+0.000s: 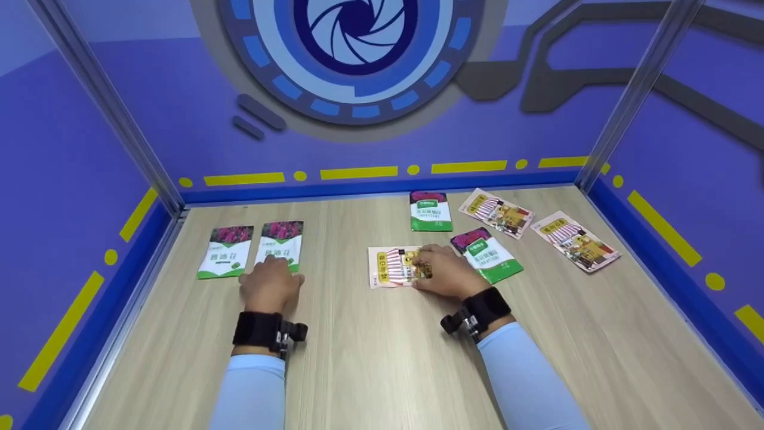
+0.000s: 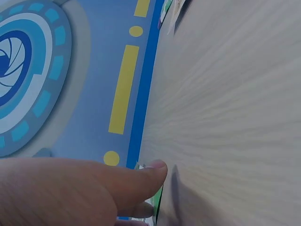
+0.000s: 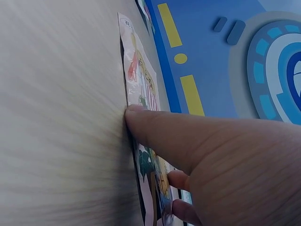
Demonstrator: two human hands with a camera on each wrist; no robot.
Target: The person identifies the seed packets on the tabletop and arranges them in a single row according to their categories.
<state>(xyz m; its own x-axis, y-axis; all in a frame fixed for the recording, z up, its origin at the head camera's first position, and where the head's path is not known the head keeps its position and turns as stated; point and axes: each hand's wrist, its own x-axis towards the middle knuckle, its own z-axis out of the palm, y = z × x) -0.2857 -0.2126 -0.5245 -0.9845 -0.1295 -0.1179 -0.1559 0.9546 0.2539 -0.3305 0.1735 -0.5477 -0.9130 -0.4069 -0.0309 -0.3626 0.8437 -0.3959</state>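
Two flower seed packets lie side by side at the left, white with pink blooms and green bottom edges. My left hand [image 1: 271, 285] is on the lower end of the right-hand flower packet [image 1: 283, 236], fingers bent over it and thumb [image 2: 146, 176] at its near edge. The left-hand flower packet [image 1: 225, 251] lies just beside. My right hand [image 1: 447, 273] grips a pale pink packet [image 1: 389, 267] with a striped awning picture and yellow label, which lies crosswise in the middle. Its thumb [image 3: 150, 123] presses the near edge; other fingertips are at the printed face.
Right of centre lie two green-and-white packets with magenta flowers, one at the back [image 1: 431, 214] and one tilted beside my right hand [image 1: 488, 257]. Two more pink awning packets lie farther right, one behind [image 1: 497, 213] and one nearer [image 1: 576, 242]. Blue printed walls [image 1: 358, 149] enclose the wooden tabletop [image 1: 358, 358].
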